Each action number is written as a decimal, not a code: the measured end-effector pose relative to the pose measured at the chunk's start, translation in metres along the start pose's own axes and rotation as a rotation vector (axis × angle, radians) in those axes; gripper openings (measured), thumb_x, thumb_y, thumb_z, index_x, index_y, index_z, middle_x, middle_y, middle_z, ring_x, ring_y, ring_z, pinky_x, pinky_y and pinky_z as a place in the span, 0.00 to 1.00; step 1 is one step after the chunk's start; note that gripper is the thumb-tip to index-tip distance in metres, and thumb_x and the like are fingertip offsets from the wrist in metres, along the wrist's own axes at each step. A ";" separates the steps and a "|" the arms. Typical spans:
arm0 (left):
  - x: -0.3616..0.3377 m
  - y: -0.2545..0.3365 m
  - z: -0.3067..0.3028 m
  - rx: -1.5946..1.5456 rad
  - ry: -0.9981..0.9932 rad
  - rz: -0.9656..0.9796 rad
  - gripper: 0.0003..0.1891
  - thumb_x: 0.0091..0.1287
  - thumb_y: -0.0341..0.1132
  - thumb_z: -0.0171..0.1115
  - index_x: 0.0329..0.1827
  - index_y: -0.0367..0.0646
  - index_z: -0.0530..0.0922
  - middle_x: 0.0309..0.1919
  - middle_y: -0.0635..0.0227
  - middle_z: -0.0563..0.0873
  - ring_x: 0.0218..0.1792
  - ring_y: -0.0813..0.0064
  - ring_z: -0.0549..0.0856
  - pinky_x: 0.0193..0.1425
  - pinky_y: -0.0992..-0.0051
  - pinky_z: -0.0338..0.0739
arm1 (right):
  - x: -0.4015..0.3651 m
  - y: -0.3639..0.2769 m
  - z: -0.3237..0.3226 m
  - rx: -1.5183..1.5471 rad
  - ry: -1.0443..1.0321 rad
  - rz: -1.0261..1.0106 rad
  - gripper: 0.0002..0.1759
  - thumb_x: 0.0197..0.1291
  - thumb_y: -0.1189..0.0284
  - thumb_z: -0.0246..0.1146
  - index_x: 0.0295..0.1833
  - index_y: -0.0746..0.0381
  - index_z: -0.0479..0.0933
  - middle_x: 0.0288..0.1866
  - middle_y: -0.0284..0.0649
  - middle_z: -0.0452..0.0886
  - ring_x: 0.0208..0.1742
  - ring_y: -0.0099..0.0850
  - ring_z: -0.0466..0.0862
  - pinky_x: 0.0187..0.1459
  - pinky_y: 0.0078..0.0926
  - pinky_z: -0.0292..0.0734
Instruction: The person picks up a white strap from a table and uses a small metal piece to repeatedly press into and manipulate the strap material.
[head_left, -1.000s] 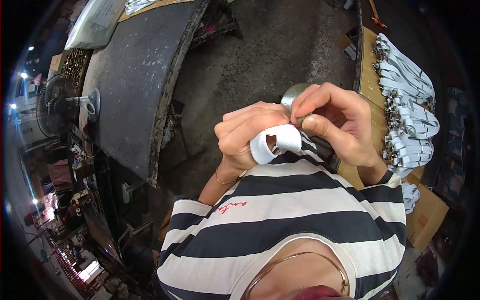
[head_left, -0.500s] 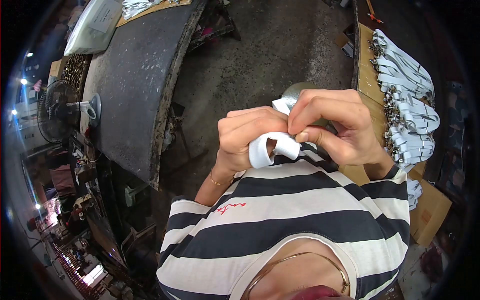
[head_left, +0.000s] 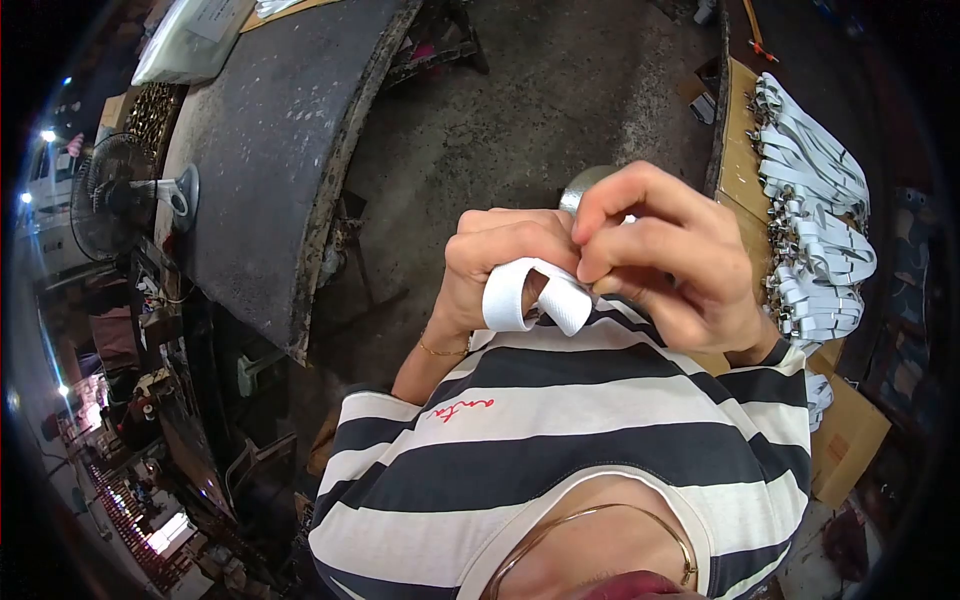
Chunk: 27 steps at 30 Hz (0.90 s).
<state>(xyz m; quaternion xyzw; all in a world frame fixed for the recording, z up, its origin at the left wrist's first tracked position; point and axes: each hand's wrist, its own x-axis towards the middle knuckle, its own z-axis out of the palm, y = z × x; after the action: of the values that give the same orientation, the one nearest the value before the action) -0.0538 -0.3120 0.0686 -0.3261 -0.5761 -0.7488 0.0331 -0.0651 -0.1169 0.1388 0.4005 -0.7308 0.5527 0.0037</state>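
Note:
My left hand (head_left: 500,255) is closed round a white woven strap (head_left: 508,297), whose end curls in a loop below the fingers. Close against it, my right hand (head_left: 680,265) holds thumb and forefinger together in a pinch beside the strap. Whatever is between those fingertips is too small and hidden to make out. Both hands are in front of my striped shirt. Behind them, a round silvery thing (head_left: 585,187) shows in part.
On the right, bundles of white straps with metal clips (head_left: 815,240) lie over cardboard (head_left: 740,130). A cardboard box (head_left: 845,440) stands below them. To the left are a dark worktable (head_left: 270,150), a fan (head_left: 115,195) and a white plastic-wrapped pack (head_left: 185,45).
My right hand has turned, its fingers lifting and curling more beside the strap. The strap's loop has shifted slightly left and opened wider. My left hand keeps its grip.

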 end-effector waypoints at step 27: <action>0.006 -0.003 0.000 0.089 0.002 0.209 0.11 0.51 0.32 0.74 0.31 0.34 0.82 0.27 0.60 0.86 0.31 0.63 0.88 0.35 0.70 0.81 | -0.007 -0.006 0.007 -0.077 0.054 -0.071 0.13 0.42 0.85 0.69 0.37 0.66 0.78 0.34 0.44 0.79 0.32 0.39 0.80 0.32 0.32 0.75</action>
<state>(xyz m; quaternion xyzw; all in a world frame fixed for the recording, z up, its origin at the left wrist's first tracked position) -0.0599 -0.3093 0.0695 -0.3819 -0.5717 -0.7152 0.1257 -0.0537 -0.1191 0.1378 0.4104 -0.7365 0.5345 0.0584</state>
